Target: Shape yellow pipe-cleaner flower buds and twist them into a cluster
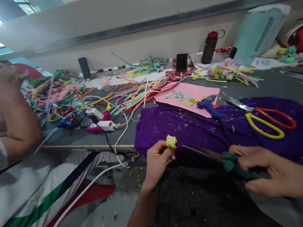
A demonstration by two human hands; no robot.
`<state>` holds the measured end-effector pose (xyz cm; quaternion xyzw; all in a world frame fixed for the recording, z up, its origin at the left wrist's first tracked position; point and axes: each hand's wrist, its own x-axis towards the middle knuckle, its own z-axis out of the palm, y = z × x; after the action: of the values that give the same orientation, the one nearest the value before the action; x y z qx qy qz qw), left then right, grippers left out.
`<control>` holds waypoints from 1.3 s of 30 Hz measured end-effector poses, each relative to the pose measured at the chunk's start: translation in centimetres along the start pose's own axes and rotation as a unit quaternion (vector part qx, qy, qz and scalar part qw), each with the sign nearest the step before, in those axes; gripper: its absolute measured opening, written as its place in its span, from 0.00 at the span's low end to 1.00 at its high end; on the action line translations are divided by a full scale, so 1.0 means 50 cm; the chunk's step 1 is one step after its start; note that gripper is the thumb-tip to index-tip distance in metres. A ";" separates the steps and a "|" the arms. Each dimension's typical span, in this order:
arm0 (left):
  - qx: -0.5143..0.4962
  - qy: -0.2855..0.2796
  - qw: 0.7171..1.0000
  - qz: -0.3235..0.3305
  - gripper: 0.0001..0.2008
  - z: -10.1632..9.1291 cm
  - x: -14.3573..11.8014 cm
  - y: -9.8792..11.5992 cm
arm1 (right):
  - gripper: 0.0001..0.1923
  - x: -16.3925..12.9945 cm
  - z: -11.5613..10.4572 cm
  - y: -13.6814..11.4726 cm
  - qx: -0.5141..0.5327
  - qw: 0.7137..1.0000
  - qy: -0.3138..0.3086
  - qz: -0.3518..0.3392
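Between the thumb and fingers of my left hand (157, 164) is a small fuzzy yellow flower (171, 141), raised over the front edge of a purple cloth (156, 127). My right hand (276, 173) is closed around the green handles of a pair of scissors (232, 163). Their dark blades point left toward the flower and do not touch it; against the dark clothing, how far they are spread is hard to see. On the cloth beyond lie large scissors (264, 122) with one red and one yellow handle. A blue glue gun (209, 107) rests by a pink sheet (166, 97) bearing small cut pieces.
Colourful pipe cleaners (138, 94) lie across the grey table. A white cable (120, 132) runs from the power strips (105, 126) over the table edge. Behind stand a phone (181, 63), a dark bottle (210, 48) and a teal jug (258, 34). Another person's arm (18, 116) is at the left.
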<state>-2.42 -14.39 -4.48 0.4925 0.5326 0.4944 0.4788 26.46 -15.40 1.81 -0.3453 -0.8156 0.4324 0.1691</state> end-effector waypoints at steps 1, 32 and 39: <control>-0.002 -0.006 1.000 0.000 0.09 0.002 -0.001 0.000 | 0.13 0.001 0.002 -0.004 -0.003 1.000 -0.021 0.001; 0.199 0.009 0.967 0.157 0.06 0.005 0.003 -0.006 | 0.16 0.019 0.015 0.013 0.015 0.999 -0.050 0.015; 0.214 0.030 0.957 0.193 0.05 0.003 0.004 -0.015 | 0.20 0.027 0.010 0.025 0.128 0.986 -0.085 0.066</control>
<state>-2.30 -14.18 -5.23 0.6622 0.5348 0.4661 0.2412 25.74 -14.24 0.47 -0.3359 -0.7403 0.5712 0.1132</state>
